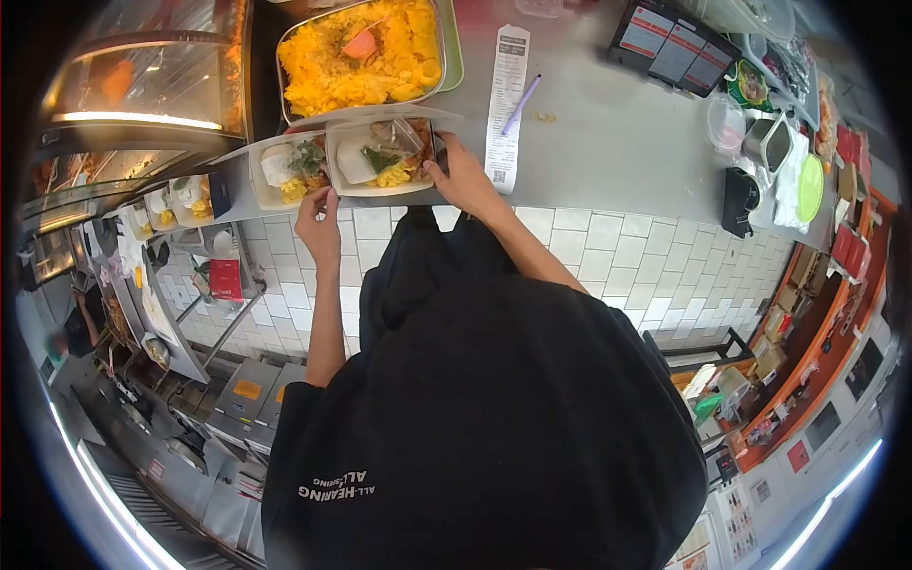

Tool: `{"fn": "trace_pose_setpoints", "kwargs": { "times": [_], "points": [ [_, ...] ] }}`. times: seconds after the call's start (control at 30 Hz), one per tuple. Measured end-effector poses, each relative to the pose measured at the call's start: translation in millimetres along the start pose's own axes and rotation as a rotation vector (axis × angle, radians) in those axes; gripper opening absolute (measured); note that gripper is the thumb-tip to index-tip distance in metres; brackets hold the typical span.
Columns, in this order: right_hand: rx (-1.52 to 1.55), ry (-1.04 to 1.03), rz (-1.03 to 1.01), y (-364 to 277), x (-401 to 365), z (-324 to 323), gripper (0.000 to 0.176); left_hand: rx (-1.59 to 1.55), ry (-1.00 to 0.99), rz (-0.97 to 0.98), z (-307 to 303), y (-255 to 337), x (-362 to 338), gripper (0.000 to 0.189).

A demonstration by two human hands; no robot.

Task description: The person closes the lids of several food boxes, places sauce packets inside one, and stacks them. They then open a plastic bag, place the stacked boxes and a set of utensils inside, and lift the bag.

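Two open paper takeaway boxes stand side by side at the front edge of the counter. The right takeaway box (pixel 415 187) holds a white wrapped piece, green leaves, yellow rice and a clear plastic bag. My right hand (pixel 463 176) grips its right wall, thumb toward the inside. Similar food lies in the left takeaway box (pixel 266 201). At that box's front right corner, my left hand (pixel 318 226) has its fingers closed in a pinch on the edge. Just behind the boxes is a metal tray (pixel 443 59) heaped with yellow rice (pixel 332 71).
A long receipt (pixel 506 85) lies on the steel counter (pixel 589 142) with a purple pen (pixel 521 106) across it. Further right are a dark tablet (pixel 673 46) and a black card terminal (pixel 738 201). A lit glass food cabinet (pixel 152 81) stands left. More filled boxes (pixel 180 207) sit beyond.
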State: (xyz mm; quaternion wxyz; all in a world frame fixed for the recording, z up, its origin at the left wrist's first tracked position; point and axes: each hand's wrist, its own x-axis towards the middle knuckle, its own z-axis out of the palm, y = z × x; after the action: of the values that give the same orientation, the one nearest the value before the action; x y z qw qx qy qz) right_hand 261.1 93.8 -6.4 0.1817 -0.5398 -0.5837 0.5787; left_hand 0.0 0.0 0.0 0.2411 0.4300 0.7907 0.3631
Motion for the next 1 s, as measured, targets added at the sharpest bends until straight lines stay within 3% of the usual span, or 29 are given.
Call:
{"fn": "trace_pose_setpoints", "kwargs": {
  "times": [0.3, 0.37, 0.4, 0.47, 0.5, 0.57, 0.6, 0.67, 0.7, 0.77, 0.8, 0.87, 1.0],
  "points": [
    [-0.109, 0.282, -0.202, 7, -19, -7, 0.050, -0.084, 0.125, -0.033, 0, -9, 12, 0.020],
    [0.115, 0.212, 0.037, -11, -33, -27, 0.045, -0.168, 0.281, -0.109, -3, 16, 13, 0.024],
    [0.109, 0.210, 0.038, -5, -36, -35, 0.045, -0.171, 0.283, -0.115, -5, 22, 12, 0.024],
    [-0.003, 0.359, -0.035, 9, -40, -53, 0.037, 0.033, 0.300, 0.018, -8, 32, 11, 0.027],
    [-0.008, 0.352, -0.037, 11, -41, -60, 0.037, 0.032, 0.306, 0.012, -9, 40, 13, 0.027],
    [-0.176, 0.334, 0.014, 11, -43, -69, 0.030, 0.092, 0.202, 0.261, -6, 63, 20, 0.029],
    [-0.179, 0.329, 0.012, 14, -45, -67, 0.030, 0.092, 0.206, 0.256, -2, 79, 27, 0.029],
    [-0.506, 0.264, -0.270, 23, -52, -61, 0.027, 0.102, 0.258, 0.515, 6, 110, 46, 0.035],
    [-0.509, 0.264, -0.273, 31, -53, -61, 0.027, 0.100, 0.261, 0.514, 5, 116, 55, 0.035],
    [-0.609, 0.212, -0.251, 45, -54, -67, 0.027, 0.110, 0.047, 0.493, 0, 120, 73, 0.038],
    [-0.611, 0.208, -0.255, 45, -53, -70, 0.027, 0.111, 0.051, 0.489, -2, 117, 82, 0.038],
    [-0.475, 0.273, -0.259, 40, -53, -75, 0.029, 0.152, -0.204, 0.415, -6, 110, 97, 0.034],
    [-0.341, 0.343, -0.283, -1, -44, -74, 0.032, 0.216, -0.359, 0.296, -15, 118, 110, 0.029]
  ]
}}
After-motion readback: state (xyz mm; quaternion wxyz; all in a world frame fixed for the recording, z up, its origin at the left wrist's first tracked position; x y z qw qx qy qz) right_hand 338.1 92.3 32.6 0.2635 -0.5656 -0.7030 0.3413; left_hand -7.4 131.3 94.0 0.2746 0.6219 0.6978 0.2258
